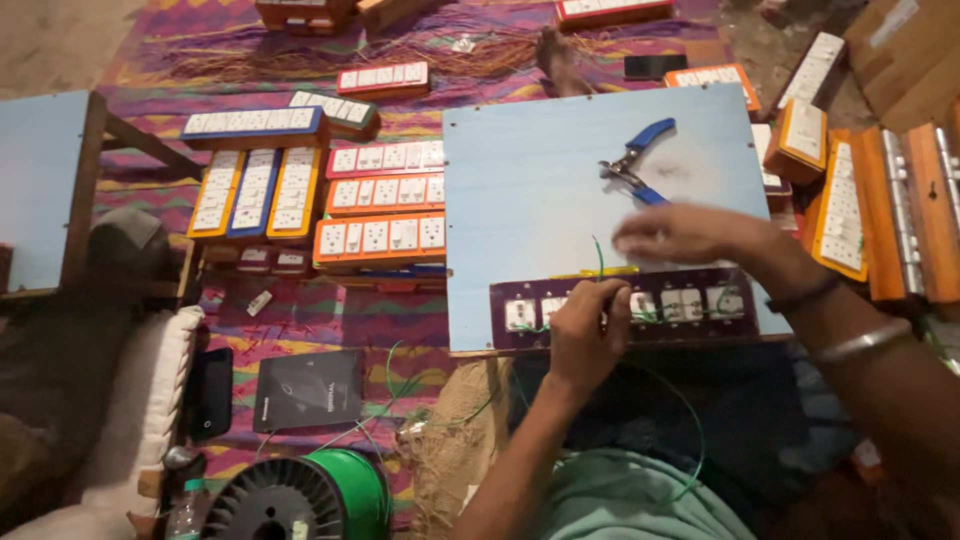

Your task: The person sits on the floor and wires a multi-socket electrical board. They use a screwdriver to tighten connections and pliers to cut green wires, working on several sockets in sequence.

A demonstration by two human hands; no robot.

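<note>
Pale-blue board (540, 190) on lap, patterned mat (300, 310) beneath, floor probably.

Bare forearms, right wrist with dark band and silver bangle, teal-green garment, dark lap cloth

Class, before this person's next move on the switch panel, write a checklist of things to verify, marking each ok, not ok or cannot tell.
1. Dark switch panel lies flat on the light blue board: ok.
2. Left hand rests on the panel at the green wire: ok.
3. Right hand has a firm hold on something: cannot tell, it is blurred.
4. Blue-handled pliers lie on the board near the right hand: ok.
5. Green wire spool is untangled: cannot tell.
</note>
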